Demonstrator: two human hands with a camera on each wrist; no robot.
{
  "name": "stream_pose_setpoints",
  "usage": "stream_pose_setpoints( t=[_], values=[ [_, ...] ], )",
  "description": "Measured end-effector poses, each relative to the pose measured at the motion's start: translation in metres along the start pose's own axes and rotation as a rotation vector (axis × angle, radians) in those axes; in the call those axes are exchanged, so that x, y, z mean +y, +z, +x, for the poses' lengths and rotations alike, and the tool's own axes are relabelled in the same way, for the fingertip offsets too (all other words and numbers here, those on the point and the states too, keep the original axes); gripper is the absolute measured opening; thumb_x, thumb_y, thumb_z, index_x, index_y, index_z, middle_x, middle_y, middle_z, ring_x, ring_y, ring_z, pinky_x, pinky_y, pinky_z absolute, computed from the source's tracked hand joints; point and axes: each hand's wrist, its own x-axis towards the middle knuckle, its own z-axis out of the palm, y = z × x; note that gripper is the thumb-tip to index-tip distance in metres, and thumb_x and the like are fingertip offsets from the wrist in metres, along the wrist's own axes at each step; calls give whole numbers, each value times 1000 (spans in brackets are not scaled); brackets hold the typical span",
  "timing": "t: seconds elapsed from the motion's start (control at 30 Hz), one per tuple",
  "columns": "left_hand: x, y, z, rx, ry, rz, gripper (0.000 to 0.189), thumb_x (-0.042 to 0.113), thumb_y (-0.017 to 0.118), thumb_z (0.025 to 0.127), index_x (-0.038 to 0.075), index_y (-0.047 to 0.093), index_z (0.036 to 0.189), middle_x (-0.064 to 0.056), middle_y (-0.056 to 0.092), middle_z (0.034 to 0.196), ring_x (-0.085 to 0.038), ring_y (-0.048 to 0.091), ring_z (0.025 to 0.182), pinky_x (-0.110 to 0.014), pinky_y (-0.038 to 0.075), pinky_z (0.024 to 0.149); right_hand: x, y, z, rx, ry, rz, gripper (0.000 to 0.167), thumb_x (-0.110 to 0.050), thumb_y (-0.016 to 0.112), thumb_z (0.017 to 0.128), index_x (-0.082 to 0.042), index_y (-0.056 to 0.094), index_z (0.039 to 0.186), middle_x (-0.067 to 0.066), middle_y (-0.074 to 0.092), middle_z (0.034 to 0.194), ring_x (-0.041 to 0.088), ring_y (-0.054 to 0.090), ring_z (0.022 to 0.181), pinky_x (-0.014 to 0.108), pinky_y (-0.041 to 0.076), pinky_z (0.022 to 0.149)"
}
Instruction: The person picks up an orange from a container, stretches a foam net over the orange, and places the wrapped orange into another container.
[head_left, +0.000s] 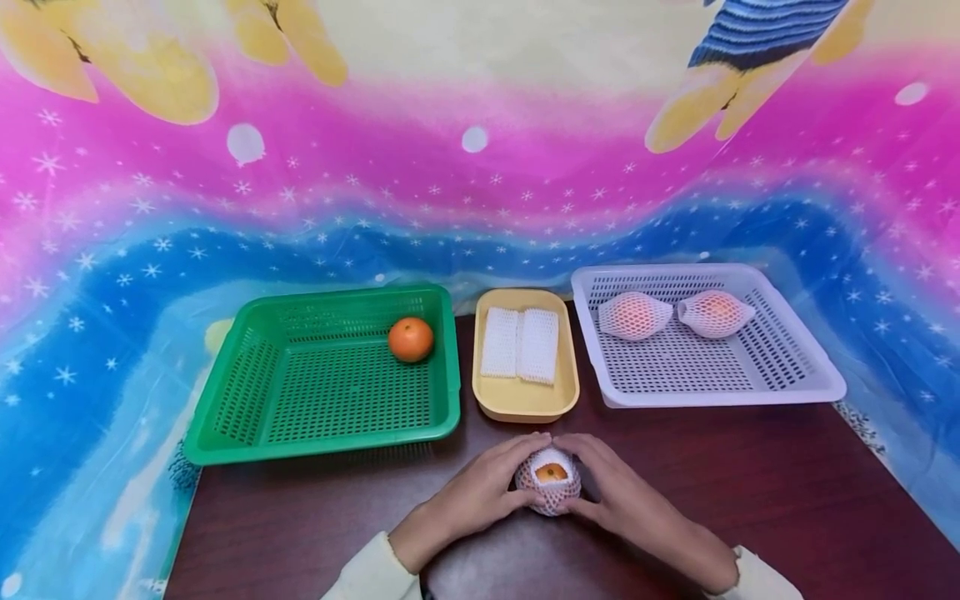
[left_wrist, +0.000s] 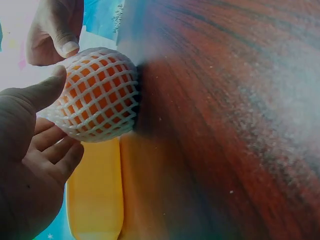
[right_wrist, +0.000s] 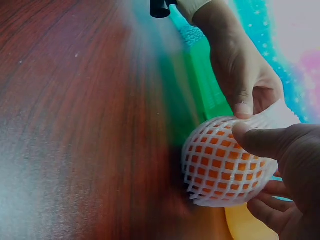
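Note:
An orange in a white foam net (head_left: 552, 498) stands on the dark wooden table in front of me, its top showing through the net's open end. My left hand (head_left: 480, 487) holds it from the left and my right hand (head_left: 630, 496) from the right, fingers and thumbs curved about the upper net. In the left wrist view, the netted orange (left_wrist: 100, 97) rests on the table, with the left thumb (left_wrist: 50, 90) against the net. The right wrist view shows both thumbs touching the net (right_wrist: 225, 165), whose loose end stretches past the fingers.
A green basket (head_left: 322, 446) with one bare orange (head_left: 410, 340) stands at the left. Behind my hands sits a yellow tray (head_left: 525, 404) with two flat foam nets (head_left: 519, 345). A white basket (head_left: 727, 392) at the right holds two netted fruits (head_left: 636, 317). A printed cloth hangs behind.

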Motion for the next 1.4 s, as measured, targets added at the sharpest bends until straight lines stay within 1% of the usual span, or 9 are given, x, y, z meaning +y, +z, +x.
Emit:
stream_pose_setpoints(
  t=[0.1,0.2,0.27,0.33,0.53,0.83,1.13,1.23,1.4],
  values=[
    [-2,2,0,-27,-9,19,74,30,78,91,11,45,154,-7,48,158,-19,49,144,-34,43,119,0,2,-1,-17,15,-22,82,-23,92,73,-3,53,143,6,60,138,20,58,127,13,41,112],
    [-4,4,0,-47,-28,33,78,33,77,91,10,41,156,-7,47,159,-19,48,145,-35,43,119,-1,3,-2,-31,35,-46,85,-24,92,73,-3,52,144,7,60,139,21,59,128,31,53,106],
    [-4,5,0,-55,-41,34,80,34,77,91,9,39,157,-7,46,160,-19,47,145,-35,42,120,-1,4,-3,-41,51,-46,85,-25,92,73,-2,52,145,8,60,140,22,59,128,41,57,102],
    [-5,6,-1,-61,-50,33,82,35,77,91,8,38,158,-8,45,160,-19,47,145,-35,42,120,-1,5,-3,-50,64,-42,86,-25,91,74,-2,51,147,8,60,140,24,60,128,46,57,101],
    [-8,9,-2,-61,-59,55,90,41,78,89,7,34,160,-9,45,160,-20,49,144,-35,44,118,1,9,-6,-72,85,-42,90,-28,91,75,-2,47,150,10,59,143,26,58,131,48,55,103],
    [-11,13,-3,-78,-93,58,94,41,79,89,8,29,162,-10,45,160,-20,50,143,-36,45,117,4,15,-8,-118,151,-26,97,-27,92,76,-6,41,155,11,56,146,26,56,134,49,54,105],
    [-11,13,-5,-69,-63,72,96,33,83,87,3,29,161,-13,48,157,-21,52,141,-35,46,116,10,17,-8,-77,86,-41,98,-29,94,71,-4,45,152,10,61,141,25,61,128,46,58,100],
    [-9,10,-4,-48,-75,37,96,34,85,85,5,32,160,-12,49,156,-20,54,139,-34,47,115,11,14,-7,-53,78,-3,98,-28,96,68,-3,47,150,11,62,140,24,63,125,44,59,98],
    [-2,0,0,10,-112,-91,90,33,88,81,9,41,155,-5,54,152,-16,57,134,-34,48,114,8,4,-1,-16,133,101,95,-26,97,67,-10,49,147,5,63,139,17,66,118,39,61,93]
  ],
)
